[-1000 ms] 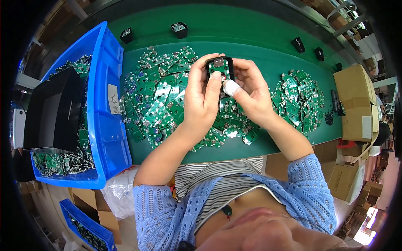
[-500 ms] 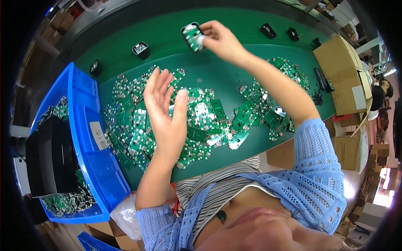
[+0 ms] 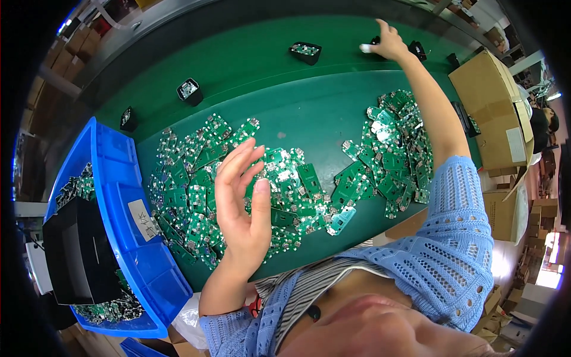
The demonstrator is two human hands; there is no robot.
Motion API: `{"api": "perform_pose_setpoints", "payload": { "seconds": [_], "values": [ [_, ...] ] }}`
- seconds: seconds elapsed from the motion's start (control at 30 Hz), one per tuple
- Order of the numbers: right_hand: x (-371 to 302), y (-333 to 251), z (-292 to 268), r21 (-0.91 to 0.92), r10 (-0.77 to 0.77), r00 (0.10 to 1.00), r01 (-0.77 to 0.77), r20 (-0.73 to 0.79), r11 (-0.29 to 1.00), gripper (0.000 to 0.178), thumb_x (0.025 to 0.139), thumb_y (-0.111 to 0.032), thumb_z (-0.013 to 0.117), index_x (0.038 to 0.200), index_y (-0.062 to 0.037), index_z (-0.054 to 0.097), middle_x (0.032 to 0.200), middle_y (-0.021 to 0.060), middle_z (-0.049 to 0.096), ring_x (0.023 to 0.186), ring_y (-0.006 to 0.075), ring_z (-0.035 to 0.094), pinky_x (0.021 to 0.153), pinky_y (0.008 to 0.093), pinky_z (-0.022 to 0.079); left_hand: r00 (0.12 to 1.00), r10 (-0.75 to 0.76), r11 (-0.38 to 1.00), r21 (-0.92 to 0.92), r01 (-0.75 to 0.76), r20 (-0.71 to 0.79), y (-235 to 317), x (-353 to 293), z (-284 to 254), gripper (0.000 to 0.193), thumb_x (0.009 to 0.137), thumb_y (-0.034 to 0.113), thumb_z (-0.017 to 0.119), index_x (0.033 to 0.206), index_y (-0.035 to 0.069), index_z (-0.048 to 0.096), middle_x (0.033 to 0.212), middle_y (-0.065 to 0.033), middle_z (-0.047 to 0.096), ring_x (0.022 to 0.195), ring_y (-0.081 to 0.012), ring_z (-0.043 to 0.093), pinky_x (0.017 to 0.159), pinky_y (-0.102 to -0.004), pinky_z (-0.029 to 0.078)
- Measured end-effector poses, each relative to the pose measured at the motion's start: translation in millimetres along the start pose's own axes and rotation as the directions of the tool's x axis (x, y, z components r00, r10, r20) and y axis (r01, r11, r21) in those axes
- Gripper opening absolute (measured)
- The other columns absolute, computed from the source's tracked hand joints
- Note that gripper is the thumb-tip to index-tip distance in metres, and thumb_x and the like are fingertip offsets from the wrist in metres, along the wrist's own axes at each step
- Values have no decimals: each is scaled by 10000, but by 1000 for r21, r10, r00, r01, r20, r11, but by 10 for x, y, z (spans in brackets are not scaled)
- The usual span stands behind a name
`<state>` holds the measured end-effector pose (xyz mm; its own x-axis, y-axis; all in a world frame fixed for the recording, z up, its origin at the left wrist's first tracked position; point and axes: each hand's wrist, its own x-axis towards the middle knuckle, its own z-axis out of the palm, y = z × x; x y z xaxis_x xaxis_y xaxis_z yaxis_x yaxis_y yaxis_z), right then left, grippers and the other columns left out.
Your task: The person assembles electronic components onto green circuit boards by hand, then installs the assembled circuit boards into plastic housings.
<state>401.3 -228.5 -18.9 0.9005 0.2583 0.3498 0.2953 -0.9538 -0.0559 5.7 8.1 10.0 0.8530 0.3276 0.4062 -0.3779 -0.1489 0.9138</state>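
Observation:
My left hand (image 3: 241,208) hovers over a heap of loose green circuit boards (image 3: 196,205), fingers stretched and thumb apart, holding nothing. Far across the bench, my right hand (image 3: 389,46) reaches to a small black plastic case (image 3: 375,41) on the green belt. Its thumb and fingers are spread around that case, which they partly hide; whether they touch it I cannot tell. Left of it stands a black case with a circuit board inside (image 3: 306,52). Another filled case (image 3: 190,92) sits farther left on the belt.
More black cases lie at the belt's far left (image 3: 127,119) and right (image 3: 417,50). A second board pile (image 3: 395,160) spreads below my right forearm. A blue bin (image 3: 148,256) with boards and a black box borders the left side; a cardboard box (image 3: 493,113) stands at the right.
My right hand has let go of the board-filled case, which now stands on the belt, and has moved right to another black case. My left hand stays raised over the boards.

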Motion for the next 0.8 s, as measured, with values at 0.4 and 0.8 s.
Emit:
{"api": "perform_pose_setpoints", "payload": {
  "seconds": [0.4, 0.8],
  "values": [
    [-965, -875, -638, 632, -575, 813, 496, -95, 596, 156, 771, -129, 598, 920, -125, 552, 1045, 41, 530, 940, 210, 537, 782, 302, 452, 998, -51, 998, 22, 52, -47, -112, -9, 22, 268, 908, 50, 409, 1164, -25, 441, 1188, -163, 481, 1010, -223, 553, 808, -311, 486],
    [-2140, -1709, -1276, 666, -798, 531, 709, -286, 233, 282, 689, -122, 653, 963, -151, 592, 1165, 97, 500, 1037, 265, 509, 855, 375, 390, 894, -400, 758, -474, 447, 202, -13, 53, -19, 374, 948, 295, 382, 1085, -35, 491, 862, -109, 587, 698, -175, 613, 546, -271, 534]
  ]
}}
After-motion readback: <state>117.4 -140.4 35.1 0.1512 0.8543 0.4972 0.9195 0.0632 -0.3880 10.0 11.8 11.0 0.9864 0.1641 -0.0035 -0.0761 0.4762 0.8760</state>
